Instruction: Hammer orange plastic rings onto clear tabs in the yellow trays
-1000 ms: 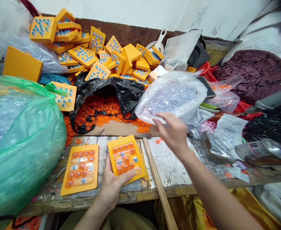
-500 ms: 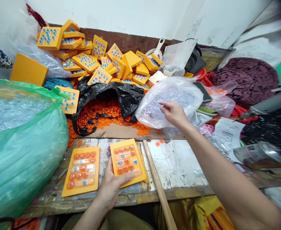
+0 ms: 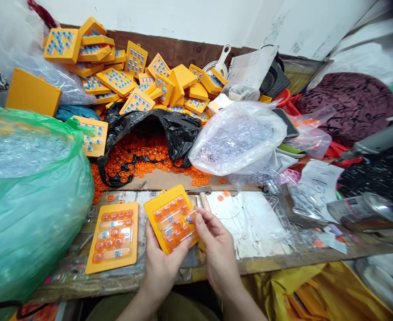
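Note:
A yellow plastic panel with orange rings and clear caps is gripped in my left hand, tilted over the workbench. At the panel's right side, my right hand pinches a small clear plastic piece against its face; the fingertips partly hide it. To the left, a second yellow panel with similar orange rings and clear covers lies flat on the bench. Beyond my hands, a white plastic bag gapes open, full of small clear pieces. Beside it a black bag spills orange rings.
Many yellow panels with blue parts are heaped against the wall. A large green bag of clear pieces bulges at the left. A wooden handle lies behind my right hand. A metal can rests on the right.
My right hand has come back from the white bag to the held panel, bringing a small clear piece. My left hand has tilted the panel and shifted it slightly left.

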`<state>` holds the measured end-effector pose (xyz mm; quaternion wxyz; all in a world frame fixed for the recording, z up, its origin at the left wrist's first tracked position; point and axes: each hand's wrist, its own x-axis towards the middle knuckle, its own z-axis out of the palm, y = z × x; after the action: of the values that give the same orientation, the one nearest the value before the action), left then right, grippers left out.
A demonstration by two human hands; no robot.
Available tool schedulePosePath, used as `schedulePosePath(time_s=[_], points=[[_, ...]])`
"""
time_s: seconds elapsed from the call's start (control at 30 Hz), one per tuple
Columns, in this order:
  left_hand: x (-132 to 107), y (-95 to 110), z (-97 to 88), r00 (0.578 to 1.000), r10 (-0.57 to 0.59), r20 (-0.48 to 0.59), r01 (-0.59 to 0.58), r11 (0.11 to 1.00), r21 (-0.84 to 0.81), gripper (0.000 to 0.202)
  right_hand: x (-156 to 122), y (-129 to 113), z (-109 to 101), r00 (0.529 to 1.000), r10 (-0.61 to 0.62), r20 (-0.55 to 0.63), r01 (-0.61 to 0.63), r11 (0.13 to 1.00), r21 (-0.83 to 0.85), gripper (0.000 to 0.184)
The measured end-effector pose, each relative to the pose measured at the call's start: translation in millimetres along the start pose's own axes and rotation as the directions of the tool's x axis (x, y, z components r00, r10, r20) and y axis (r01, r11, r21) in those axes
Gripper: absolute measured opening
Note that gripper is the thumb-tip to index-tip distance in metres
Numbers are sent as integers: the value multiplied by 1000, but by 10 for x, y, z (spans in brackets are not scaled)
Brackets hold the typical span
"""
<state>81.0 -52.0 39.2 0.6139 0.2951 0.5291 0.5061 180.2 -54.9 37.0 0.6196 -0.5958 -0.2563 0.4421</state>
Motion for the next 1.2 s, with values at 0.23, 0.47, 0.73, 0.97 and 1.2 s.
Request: schedulePosePath(time_s=[0.23,0.47,0.73,0.97,1.2], points=[[-95,-123,23,985,117,-126,-100,986,135,68,-194,113,53,993,7,-118,7,993,115,25],[-162,-258,-27,952,196,-233,-161,974,162,71,-211,-3,150,990,137,35,-140,910,391,30],[-186,-115,-87,966,172,-193,-127,966,224,79,-191,-42,187,969,185,164,-241,856,458,28],[-238,-134,-132,966,157,-206,-103,962,251,79,-213,-2,187,953,248,171,-301,822,484,28],[-246,-211,-291,957,236,-169,-161,916,366,85,-230,-4,216,940,277,197,-339,798,498,42]])
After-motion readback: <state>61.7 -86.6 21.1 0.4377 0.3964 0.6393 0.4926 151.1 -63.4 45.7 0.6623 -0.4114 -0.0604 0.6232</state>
